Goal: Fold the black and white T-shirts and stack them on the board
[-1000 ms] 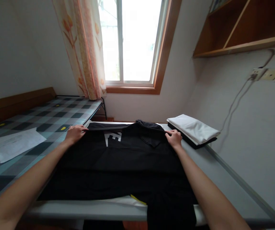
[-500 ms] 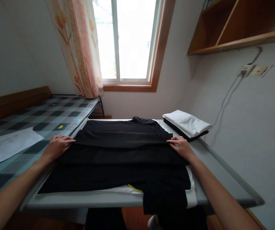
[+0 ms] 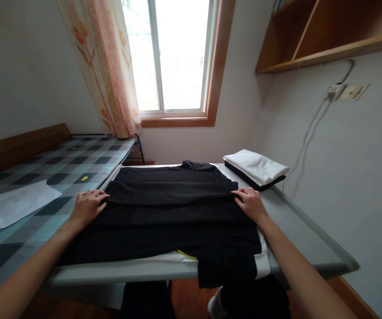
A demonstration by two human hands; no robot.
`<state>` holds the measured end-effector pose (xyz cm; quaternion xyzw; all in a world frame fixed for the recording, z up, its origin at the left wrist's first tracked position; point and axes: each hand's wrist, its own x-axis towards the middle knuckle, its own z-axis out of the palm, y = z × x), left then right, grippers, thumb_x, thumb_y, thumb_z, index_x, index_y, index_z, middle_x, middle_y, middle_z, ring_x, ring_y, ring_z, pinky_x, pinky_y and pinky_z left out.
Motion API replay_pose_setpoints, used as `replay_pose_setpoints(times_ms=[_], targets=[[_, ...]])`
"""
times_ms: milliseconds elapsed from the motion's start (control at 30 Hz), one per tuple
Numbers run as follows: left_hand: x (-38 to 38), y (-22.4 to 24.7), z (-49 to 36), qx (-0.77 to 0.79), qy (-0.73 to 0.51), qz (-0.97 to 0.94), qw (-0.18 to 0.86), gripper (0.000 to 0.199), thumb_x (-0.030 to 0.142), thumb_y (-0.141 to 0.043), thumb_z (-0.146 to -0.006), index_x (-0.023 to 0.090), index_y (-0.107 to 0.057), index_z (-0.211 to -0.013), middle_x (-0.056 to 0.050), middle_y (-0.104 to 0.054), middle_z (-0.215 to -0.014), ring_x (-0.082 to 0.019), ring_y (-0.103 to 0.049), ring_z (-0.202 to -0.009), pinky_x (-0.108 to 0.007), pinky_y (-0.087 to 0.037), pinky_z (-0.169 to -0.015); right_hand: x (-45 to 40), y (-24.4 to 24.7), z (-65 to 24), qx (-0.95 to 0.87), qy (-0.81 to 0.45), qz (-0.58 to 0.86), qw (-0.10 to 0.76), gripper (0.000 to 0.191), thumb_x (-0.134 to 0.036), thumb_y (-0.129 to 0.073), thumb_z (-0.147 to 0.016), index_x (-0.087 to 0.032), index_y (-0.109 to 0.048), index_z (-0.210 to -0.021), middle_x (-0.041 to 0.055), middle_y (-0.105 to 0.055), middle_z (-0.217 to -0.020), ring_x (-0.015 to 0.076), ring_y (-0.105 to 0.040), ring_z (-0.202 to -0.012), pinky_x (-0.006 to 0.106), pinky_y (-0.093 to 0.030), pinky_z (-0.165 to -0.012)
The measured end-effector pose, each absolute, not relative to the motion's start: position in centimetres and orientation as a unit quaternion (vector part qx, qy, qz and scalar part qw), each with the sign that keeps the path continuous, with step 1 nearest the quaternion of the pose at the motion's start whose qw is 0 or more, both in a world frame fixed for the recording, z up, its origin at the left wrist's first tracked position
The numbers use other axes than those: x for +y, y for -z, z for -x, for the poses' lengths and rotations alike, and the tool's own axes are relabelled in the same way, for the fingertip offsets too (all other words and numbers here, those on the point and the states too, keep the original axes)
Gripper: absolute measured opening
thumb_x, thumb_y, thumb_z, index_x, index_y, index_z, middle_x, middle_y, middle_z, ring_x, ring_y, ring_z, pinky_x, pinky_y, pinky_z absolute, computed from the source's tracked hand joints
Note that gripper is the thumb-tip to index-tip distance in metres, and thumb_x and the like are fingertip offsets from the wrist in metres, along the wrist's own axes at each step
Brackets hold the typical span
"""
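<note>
Touching opposite ends of a crosswise fold, our left hand [image 3: 88, 207] and right hand [image 3: 251, 204] flank the black shirt [image 3: 177, 215], neither clearly nearer. Its long axis runs left to right between them, roughly along the near edge of the pale tabletop [image 3: 305, 232]. Our fingers meet the fabric, though we cannot tell whether either hand pinches it. One sleeve [image 3: 226, 268] hangs over the near edge. Folded cloths [image 3: 255, 167] sit toward the far right corner; at left, papers [image 3: 20, 204] lie on a checked bed [image 3: 93, 158], near a curtained window [image 3: 182, 57].

Black shirt [image 3: 177, 215], partly folded, on table [image 3: 310, 241]
</note>
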<state>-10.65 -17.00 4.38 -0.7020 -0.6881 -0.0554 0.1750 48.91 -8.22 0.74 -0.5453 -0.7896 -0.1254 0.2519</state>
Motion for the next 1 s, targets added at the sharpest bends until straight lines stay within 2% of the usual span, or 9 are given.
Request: replay_pose_setpoints(times_ms=[233,600,733,833,900,1000], targets=[[-15.5,-3.8,4.8,-0.564,0.104,0.794,0.200,0.029,0.021,-0.052,-0.082,0.024,-0.068,-0.106,-0.007,-0.069,-0.106,-0.029,-0.057,-0.103,-0.046,-0.038,-0.091,-8.7,-0.8,-48.5,-0.789,0.125,0.538,0.268,0.015,-0.020,-0.053,-0.083,-0.020,-0.066,-0.091,0.0076,-0.065,-0.093,0.0243,-0.058,-0.092,0.036,-0.038,-0.081],[-12.1,-4.3,-11.3,-0.397,0.130,0.887,0.195,0.028,0.016,-0.058,-0.083,0.023,-0.063,-0.110,-0.005,-0.066,-0.105,-0.023,-0.057,-0.092,-0.038,-0.039,-0.081,-8.3,0.0,-48.9,-0.776,0.039,0.531,0.338,0.018,-0.024,-0.051,-0.080,-0.020,-0.067,-0.090,0.0082,-0.060,-0.091,0.0247,-0.058,-0.090,0.040,-0.046,-0.087],[-11.1,-4.6,-15.2,-0.372,0.136,0.899,0.189,0.025,0.018,-0.055,-0.087,0.022,-0.061,-0.111,-0.006,-0.065,-0.105,-0.022,-0.057,-0.091,-0.036,-0.038,-0.079,-8.1,0.5,-49.5,-0.718,-0.039,0.563,0.408,0.025,-0.033,-0.054,-0.077,-0.018,-0.069,-0.092,0.0072,-0.059,-0.089,0.0197,-0.060,-0.074,0.037,-0.050,-0.076],[-10.4,-4.0,-16.2,-0.369,0.141,0.901,0.179,0.028,0.018,-0.059,-0.085,0.022,-0.060,-0.113,-0.006,-0.064,-0.103,-0.021,-0.059,-0.090,-0.035,-0.039,-0.078,-7.9,0.8,-50.1,-0.686,-0.114,0.568,0.441,0.031,-0.041,-0.057,-0.075,-0.017,-0.071,-0.090,0.0061,-0.062,-0.079,0.0187,-0.059,-0.066,0.034,-0.050,-0.067],[-10.1,-3.3,-16.3,-0.372,0.153,0.900,0.171,0.030,0.020,-0.062,-0.084,0.022,-0.060,-0.114,-0.005,-0.065,-0.102,-0.021,-0.059,-0.089,-0.034,-0.040,-0.077,-7.8,0.9,-50.3,-0.674,-0.159,0.566,0.448,0.034,-0.045,-0.058,-0.075,-0.017,-0.071,-0.089,0.0056,-0.065,-0.073,0.0190,-0.059,-0.063,0.033,-0.049,-0.065],[-9.9,-2.2,-15.9,-0.387,0.181,0.891,0.154,0.029,0.022,-0.062,-0.086,0.021,-0.060,-0.115,-0.004,-0.066,-0.099,-0.019,-0.061,-0.085,-0.033,-0.041,-0.076,-7.5,1.0,-50.5,-0.643,-0.212,0.565,0.472,0.037,-0.048,-0.059,-0.075,-0.017,-0.070,-0.090,0.0071,-0.070,-0.075,0.0209,-0.064,-0.067,0.033,-0.050,-0.064]])
